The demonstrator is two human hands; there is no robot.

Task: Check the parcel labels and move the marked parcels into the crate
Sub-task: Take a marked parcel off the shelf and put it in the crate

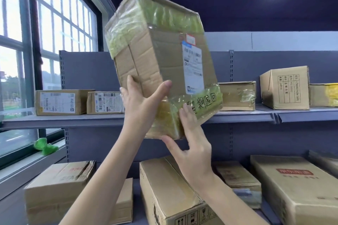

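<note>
Holding the taped parcel (161, 60) tilted above the shelf (62, 120), left hand (140, 104) grips its near-left edge, right hand (192, 144) cups the bottom corner. Long axis runs up-left; shipping label (193, 68) and handwritten marking (201, 103) face out. Crate not visible.

Both arms raised; left hand (140, 104) grips parcel (161, 64) edge, thumb across front; right hand (192, 144) cups lower corner, fingertips seemingly pressed flat
</note>
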